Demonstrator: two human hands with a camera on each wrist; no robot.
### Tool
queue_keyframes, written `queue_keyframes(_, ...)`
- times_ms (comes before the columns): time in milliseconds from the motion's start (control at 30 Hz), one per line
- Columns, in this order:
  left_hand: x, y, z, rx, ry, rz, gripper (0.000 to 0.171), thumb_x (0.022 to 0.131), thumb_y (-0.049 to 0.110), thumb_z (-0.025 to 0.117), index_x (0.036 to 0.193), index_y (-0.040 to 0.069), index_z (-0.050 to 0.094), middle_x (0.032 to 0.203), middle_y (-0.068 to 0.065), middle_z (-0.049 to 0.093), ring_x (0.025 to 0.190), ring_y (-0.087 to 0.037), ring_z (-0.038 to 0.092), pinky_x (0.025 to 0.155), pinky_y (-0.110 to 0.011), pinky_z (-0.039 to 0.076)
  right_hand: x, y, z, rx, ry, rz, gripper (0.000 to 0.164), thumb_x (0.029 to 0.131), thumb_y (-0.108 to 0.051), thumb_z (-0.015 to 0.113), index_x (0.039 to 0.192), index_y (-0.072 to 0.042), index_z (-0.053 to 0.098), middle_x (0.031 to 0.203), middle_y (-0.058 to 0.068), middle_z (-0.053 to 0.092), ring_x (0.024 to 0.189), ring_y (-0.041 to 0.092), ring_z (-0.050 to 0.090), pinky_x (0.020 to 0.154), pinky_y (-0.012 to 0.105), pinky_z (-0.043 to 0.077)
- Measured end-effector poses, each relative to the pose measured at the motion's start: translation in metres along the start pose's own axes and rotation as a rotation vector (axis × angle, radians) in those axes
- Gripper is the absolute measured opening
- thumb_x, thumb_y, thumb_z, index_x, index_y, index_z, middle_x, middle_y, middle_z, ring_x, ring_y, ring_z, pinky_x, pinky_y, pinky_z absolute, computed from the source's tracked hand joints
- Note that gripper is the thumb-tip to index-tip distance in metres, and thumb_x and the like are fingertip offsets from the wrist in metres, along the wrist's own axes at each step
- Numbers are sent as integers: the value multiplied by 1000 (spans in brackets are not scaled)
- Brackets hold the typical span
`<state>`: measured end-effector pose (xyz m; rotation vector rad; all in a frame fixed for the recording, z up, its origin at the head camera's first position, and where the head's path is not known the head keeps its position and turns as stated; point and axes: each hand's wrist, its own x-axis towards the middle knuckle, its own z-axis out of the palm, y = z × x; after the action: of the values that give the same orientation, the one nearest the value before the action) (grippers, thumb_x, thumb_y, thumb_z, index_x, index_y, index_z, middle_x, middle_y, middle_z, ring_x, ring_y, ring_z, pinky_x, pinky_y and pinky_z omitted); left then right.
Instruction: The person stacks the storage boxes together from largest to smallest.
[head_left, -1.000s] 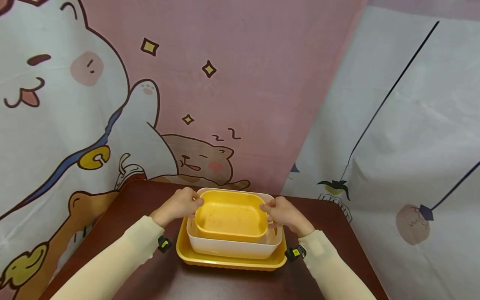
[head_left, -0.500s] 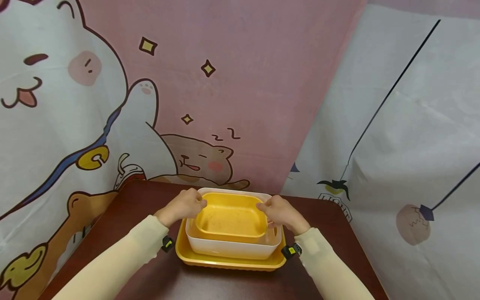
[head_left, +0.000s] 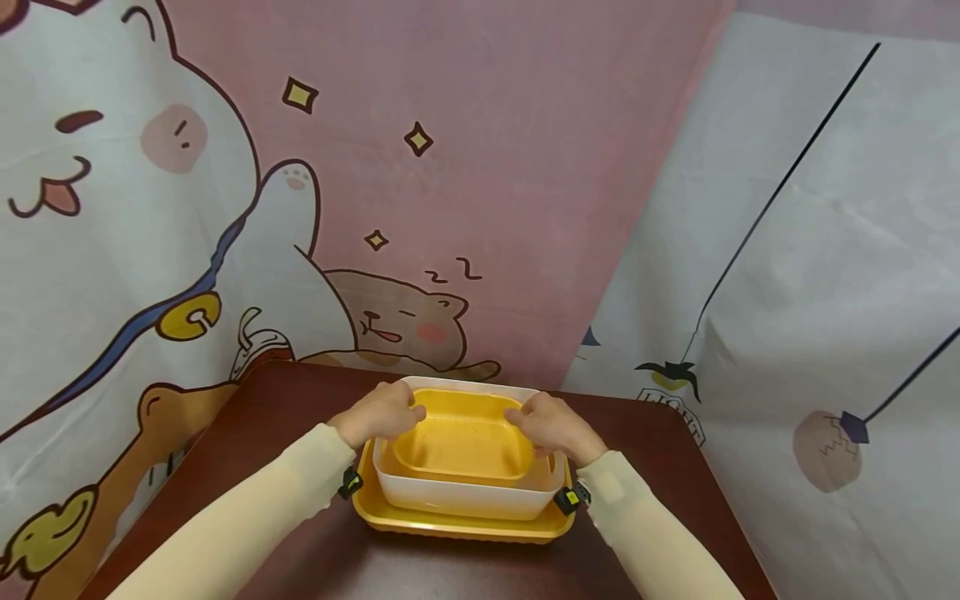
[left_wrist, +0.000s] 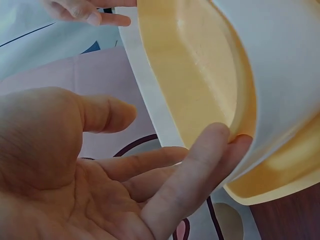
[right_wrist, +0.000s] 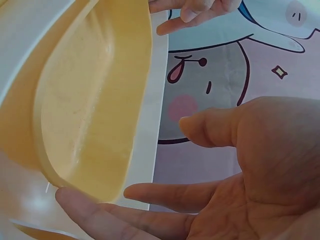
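A small yellow tray (head_left: pixel 465 437) sits inside a white bin (head_left: pixel 465 498), which stands in a larger yellow tray (head_left: pixel 457 527). My left hand (head_left: pixel 382 412) is at the small tray's left end. In the left wrist view, its fingertips (left_wrist: pixel 212 135) touch the tray's end and the thumb stands away from the rim. At the opposite end is my right hand (head_left: pixel 555 423). In the right wrist view, its fingertips (right_wrist: pixel 70 197) lie against the tray's outer side, with the thumb apart from it. Neither hand's fingers curl round the rim. The small tray's underside is hidden.
The nested containers stand on a dark brown table (head_left: pixel 285 550). A printed cloth (head_left: pixel 525 208) with cartoon animals hangs behind the table and along its sides. The white bin has a handle slot (head_left: pixel 556 463) at its right end.
The small yellow tray has settled slightly lower inside the white bin. Both hands have shifted inward and their thumbs now stand off the rim. The bin and large tray have stayed put.
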<state>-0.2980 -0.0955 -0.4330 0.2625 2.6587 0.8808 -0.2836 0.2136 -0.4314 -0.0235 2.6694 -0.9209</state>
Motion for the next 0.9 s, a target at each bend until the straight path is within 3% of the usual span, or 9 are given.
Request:
queue_keyframes(167, 1, 3, 5, 36, -6, -13, 26, 117, 27, 67, 111, 1, 71, 72, -3, 54, 54, -17, 57, 55, -24, 48, 2, -1, 3, -49, 11, 17, 46, 117, -44, 69, 126, 1, 74, 96, 11, 70, 77, 25, 70, 73, 37, 68)
queue_keyframes(333, -1, 7, 9, 65, -17, -5, 27, 117, 26, 68, 103, 4, 70, 72, -3, 53, 58, -24, 68, 56, -25, 51, 4, -1, 7, -82, 18, 20, 59, 116, -45, 70, 148, 5, 70, 129, 19, 78, 84, 27, 74, 83, 43, 72)
queue_keyframes(400, -2, 8, 10, 70, -20, -3, 27, 117, 26, 68, 101, 3, 70, 72, -2, 52, 62, -26, 71, 57, -25, 51, 4, -1, 8, -100, 16, 19, 60, 116, -45, 71, 150, 5, 69, 135, 19, 78, 88, 28, 75, 88, 46, 72)
queue_keyframes(500, -2, 7, 12, 77, -27, -4, 27, 116, 25, 69, 100, 4, 69, 71, -2, 52, 63, -25, 69, 57, -26, 52, 5, -1, 10, -119, 12, 22, 58, 116, -45, 70, 147, 3, 70, 130, 17, 79, 90, 27, 74, 90, 47, 71)
queue_keyframes(733, 0, 2, 19, 93, -20, 5, 27, 115, 27, 71, 100, 4, 72, 74, -3, 57, 57, -17, 57, 55, -26, 49, 5, 1, 13, -115, 19, 2, 45, 117, -40, 69, 135, 1, 75, 97, 9, 72, 77, 23, 66, 75, 39, 65)
queue_keyframes(900, -1, 3, 20, 98, -13, 16, 28, 115, 27, 71, 99, 4, 72, 75, -4, 59, 58, -17, 58, 56, -26, 49, 4, 2, 14, -116, 26, 9, 52, 116, -39, 70, 145, 4, 72, 117, 14, 79, 83, 24, 69, 80, 42, 70)
